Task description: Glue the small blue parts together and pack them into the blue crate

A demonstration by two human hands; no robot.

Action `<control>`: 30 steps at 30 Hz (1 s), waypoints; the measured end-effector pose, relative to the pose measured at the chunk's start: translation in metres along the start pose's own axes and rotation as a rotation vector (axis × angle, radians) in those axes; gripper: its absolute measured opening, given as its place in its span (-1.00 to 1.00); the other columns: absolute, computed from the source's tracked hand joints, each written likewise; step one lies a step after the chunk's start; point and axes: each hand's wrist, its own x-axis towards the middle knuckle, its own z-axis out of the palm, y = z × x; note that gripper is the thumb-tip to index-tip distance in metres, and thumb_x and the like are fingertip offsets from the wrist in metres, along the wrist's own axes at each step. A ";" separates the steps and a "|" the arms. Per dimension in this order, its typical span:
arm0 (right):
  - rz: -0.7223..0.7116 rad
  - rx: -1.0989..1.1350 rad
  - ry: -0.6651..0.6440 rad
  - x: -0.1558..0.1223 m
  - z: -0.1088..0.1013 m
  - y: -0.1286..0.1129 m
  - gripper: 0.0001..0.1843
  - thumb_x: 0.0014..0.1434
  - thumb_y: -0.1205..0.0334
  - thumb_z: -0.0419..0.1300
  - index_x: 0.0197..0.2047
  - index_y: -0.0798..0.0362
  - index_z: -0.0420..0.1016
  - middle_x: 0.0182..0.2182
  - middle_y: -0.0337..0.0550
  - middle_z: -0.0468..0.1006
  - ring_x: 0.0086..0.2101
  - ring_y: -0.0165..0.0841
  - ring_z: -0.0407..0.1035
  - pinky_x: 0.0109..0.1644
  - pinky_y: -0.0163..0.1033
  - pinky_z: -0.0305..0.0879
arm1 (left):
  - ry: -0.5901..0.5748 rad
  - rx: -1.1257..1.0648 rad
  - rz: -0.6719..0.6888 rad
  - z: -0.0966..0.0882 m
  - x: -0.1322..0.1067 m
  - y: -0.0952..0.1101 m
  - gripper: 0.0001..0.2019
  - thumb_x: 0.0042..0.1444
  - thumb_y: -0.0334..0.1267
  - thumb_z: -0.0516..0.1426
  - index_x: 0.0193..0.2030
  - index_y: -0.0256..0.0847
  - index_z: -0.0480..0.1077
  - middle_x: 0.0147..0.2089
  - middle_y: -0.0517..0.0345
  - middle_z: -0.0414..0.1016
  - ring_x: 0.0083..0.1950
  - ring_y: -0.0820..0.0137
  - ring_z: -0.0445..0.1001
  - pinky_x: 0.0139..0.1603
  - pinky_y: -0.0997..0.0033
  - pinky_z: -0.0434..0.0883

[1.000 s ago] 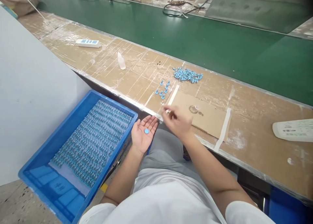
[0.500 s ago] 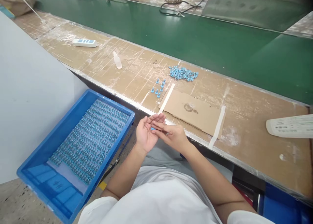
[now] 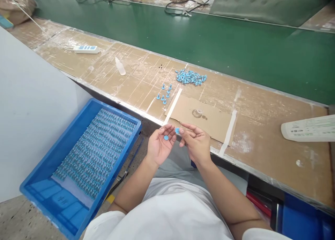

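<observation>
My left hand (image 3: 158, 145) is palm up over my lap, fingers loosely curled, with a small blue disc (image 3: 165, 137) lying on it. My right hand (image 3: 196, 142) is beside it, its fingertips pinching a second small blue disc (image 3: 177, 130) just off the left fingertips. Both hands hover at the bench's near edge. A blue tray (image 3: 43, 177) at my left holds rows of several small blue parts (image 3: 99, 152).
On the taped brown bench (image 3: 261, 142) lie a cardboard sheet (image 3: 204, 118), a few upright blue parts (image 3: 163, 93), a heap of blue parts (image 3: 190, 77), a small clear bottle (image 3: 120, 66), a white power strip (image 3: 86, 49) and a white device (image 3: 309, 128). Behind runs a green conveyor belt (image 3: 235, 48).
My right hand came back from the bench edge to my left palm, then lifted a blue disc off it in a pinch. One disc stays on the left palm.
</observation>
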 end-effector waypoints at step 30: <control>-0.416 -0.426 0.173 0.061 -0.043 -0.064 -0.71 0.12 0.02 0.31 -0.19 0.03 0.51 -0.28 -0.08 0.64 -0.50 -0.40 0.47 -0.48 -0.29 0.41 | -0.004 -0.038 0.149 0.001 0.010 -0.004 -0.80 0.08 -0.29 0.29 -0.12 -0.15 0.50 -0.15 0.15 0.46 -0.29 0.63 0.40 -0.48 0.80 0.33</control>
